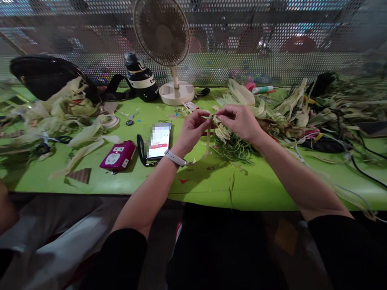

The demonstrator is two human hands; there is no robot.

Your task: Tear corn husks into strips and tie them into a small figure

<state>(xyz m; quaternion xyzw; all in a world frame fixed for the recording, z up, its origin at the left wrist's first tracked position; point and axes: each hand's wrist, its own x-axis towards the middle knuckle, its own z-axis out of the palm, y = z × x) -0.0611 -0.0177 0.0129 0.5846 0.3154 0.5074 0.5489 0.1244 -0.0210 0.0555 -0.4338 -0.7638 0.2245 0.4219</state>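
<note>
Above the green table, my left hand [193, 132] is closed in a pinch on a pale strip of corn husk [208, 145], which hangs down below the fingers. My right hand [239, 120] pinches the same pale material close beside it, fingertips nearly touching the left ones. A crumpled cream husk piece [222, 133] lies just under the right fingers. Beneath that rests a bunch of thin green leaves [234, 149]. The exact spot between the fingertips is too small to make out.
A phone [159, 140] and a magenta device [118, 156] lie left of my hands. Behind stand a fan [176, 92] and a black bottle [142, 79]. Scissors [52, 142], a tape roll [109, 121] and husks [60, 110] lie left; cables [370, 163] run right. Another person's arm [0, 200] is at far left.
</note>
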